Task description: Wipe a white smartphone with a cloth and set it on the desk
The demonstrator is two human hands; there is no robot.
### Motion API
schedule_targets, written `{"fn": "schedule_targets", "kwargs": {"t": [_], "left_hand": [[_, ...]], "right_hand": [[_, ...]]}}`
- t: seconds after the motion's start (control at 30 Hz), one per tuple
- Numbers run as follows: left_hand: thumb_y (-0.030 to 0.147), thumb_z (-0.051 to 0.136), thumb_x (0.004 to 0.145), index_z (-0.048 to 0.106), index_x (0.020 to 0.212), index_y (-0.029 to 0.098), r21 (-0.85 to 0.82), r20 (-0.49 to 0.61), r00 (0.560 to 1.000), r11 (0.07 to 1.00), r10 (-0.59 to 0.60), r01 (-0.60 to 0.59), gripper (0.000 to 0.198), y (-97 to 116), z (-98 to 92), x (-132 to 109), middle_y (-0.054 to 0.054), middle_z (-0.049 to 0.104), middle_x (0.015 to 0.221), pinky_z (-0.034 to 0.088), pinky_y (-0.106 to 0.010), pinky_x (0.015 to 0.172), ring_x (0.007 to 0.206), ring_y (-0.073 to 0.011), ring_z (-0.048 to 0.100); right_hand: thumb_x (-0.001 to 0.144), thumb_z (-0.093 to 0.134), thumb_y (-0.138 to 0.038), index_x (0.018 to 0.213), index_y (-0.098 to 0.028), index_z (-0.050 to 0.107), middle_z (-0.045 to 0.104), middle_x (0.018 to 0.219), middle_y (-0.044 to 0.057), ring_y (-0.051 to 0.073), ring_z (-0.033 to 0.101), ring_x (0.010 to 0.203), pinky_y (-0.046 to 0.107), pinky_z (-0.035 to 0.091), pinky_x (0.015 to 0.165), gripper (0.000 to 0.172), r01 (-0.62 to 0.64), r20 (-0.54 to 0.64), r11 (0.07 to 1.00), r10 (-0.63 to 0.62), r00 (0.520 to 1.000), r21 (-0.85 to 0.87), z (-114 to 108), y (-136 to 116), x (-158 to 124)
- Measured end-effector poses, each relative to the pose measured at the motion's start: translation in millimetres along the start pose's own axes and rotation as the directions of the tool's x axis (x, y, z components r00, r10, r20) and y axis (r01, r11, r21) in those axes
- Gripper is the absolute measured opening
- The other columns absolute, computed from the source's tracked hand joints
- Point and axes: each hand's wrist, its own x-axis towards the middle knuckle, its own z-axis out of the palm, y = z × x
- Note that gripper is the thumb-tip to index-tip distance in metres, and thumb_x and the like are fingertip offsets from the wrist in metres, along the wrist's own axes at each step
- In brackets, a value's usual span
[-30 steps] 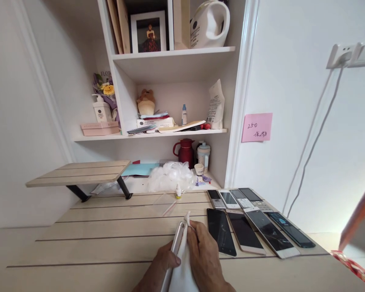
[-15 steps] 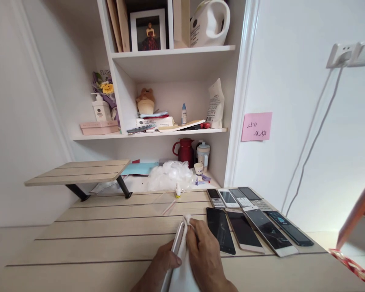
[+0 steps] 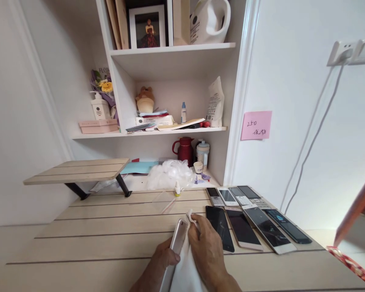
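phone [image 3: 178, 237]: in left fingers [image 3: 166, 245] | white cloth [image 3: 185, 272]: beside phone, in right fingers [image 3: 203, 228]

A pale table [image 3: 94, 248] stands before white shelves [image 3: 170, 67]; at right, light brightens the white wall [image 3: 287, 77] below a socket [image 3: 340, 53].

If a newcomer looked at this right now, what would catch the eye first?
Most likely the left hand at bottom centre, holding a silvery phone, and the right hand, holding a white cloth beside it. Then eight phones in two rows on the table's right side, and the pink note on the wall above them.
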Motion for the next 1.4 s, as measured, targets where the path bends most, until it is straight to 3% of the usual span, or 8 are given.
{"fn": "schedule_targets", "kwargs": {"t": [0.1,0.33,0.57,0.7,0.9,1.1,1.27,1.4], "left_hand": [[0.013,0.077,0.069,0.074,0.081,0.015,0.041,-0.025,0.999,0.999,-0.021,0.022,0.012,-1.2,1.3,4.0,0.003,0.070,0.069,0.050,-0.033,0.079,0.087,-0.0277,0.065],[0.038,0.063,0.095,0.066,0.121,0.017,0.097,-0.037,0.999,0.995,-0.029,0.032,0.033,7.7,5.5,25.4,-0.005,0.065,0.127,0.058,-0.044,0.089,0.107,-0.0299,0.066],[0.037,0.064,0.094,0.067,0.117,0.017,0.105,-0.038,0.999,0.994,-0.011,0.015,0.030,13.5,1.2,10.7,-0.006,0.067,0.122,0.056,-0.043,0.089,0.105,-0.0276,0.066],[0.022,0.076,0.072,0.075,0.107,0.017,0.097,-0.039,0.999,0.995,0.017,-0.013,0.036,18.3,0.4,-7.9,0.000,0.077,0.091,0.049,-0.035,0.087,0.102,-0.0337,0.064],[0.012,0.061,0.056,0.079,0.093,0.013,0.052,-0.002,0.999,0.997,0.055,-0.055,0.041,22.9,14.8,-15.4,-0.002,0.070,0.075,0.041,-0.028,0.068,0.079,-0.0240,0.058],[0.009,0.061,0.056,0.079,0.098,0.017,-0.004,-0.036,0.999,1.000,0.000,0.000,0.047,28.0,19.3,-19.7,0.002,0.062,0.065,0.034,-0.027,0.065,0.069,-0.0191,0.050],[0.005,0.058,0.053,0.078,0.088,0.013,-0.001,0.000,0.999,0.999,0.052,-0.052,0.041,27.7,18.4,-19.0,0.000,0.065,0.073,0.035,-0.028,0.068,0.077,-0.0215,0.052],[0.006,0.060,0.056,0.079,0.081,0.017,0.054,-0.054,0.998,0.998,0.021,-0.018,0.033,27.3,12.8,-16.9,0.002,0.062,0.063,0.034,-0.028,0.067,0.072,-0.0209,0.050]], "right_hand": [[0.094,0.041,-0.020,0.096,-0.018,0.067,0.070,0.083,0.007,0.024,0.070,0.075,0.036,0.053,0.070,0.026,0.036,0.039,0.999,-0.038,0.999,0.039,0.2,-5.8,-6.8],[0.099,0.045,-0.026,0.134,-0.014,0.057,0.064,0.090,0.007,0.022,0.068,0.075,0.033,0.054,0.069,0.039,0.213,0.184,0.969,-0.233,0.955,0.121,-0.8,-16.7,-21.7],[0.099,0.034,-0.017,0.134,-0.010,0.059,0.062,0.081,0.007,0.021,0.064,0.063,0.031,0.050,0.059,0.043,0.225,0.162,0.974,-0.226,0.961,0.023,13.3,-0.2,-24.5],[0.094,0.037,-0.011,0.118,-0.013,0.069,0.062,0.074,0.006,0.021,0.063,0.061,0.030,0.048,0.057,0.040,0.119,0.117,0.990,-0.110,0.987,-0.069,14.1,1.6,-21.3],[0.099,0.039,-0.018,0.138,-0.013,0.058,0.062,0.079,0.005,0.020,0.064,0.066,0.031,0.052,0.066,0.043,0.250,0.052,0.953,-0.262,0.964,0.170,4.7,-8.1,-17.1],[0.093,0.040,-0.013,0.123,-0.010,0.069,0.066,0.078,0.008,0.023,0.066,0.072,0.035,0.053,0.068,0.042,0.047,0.093,0.998,-0.051,0.994,0.044,5.6,-2.5,-12.3],[0.099,0.040,-0.019,0.141,-0.015,0.057,0.061,0.079,0.005,0.020,0.063,0.069,0.031,0.052,0.067,0.045,0.235,0.070,0.954,-0.252,0.965,0.188,3.8,-6.9,-15.6],[0.093,0.041,-0.013,0.125,-0.012,0.069,0.065,0.077,0.007,0.022,0.065,0.070,0.033,0.053,0.068,0.043,0.112,0.106,0.992,-0.117,0.987,0.050,5.8,-4.0,-13.6]]}}
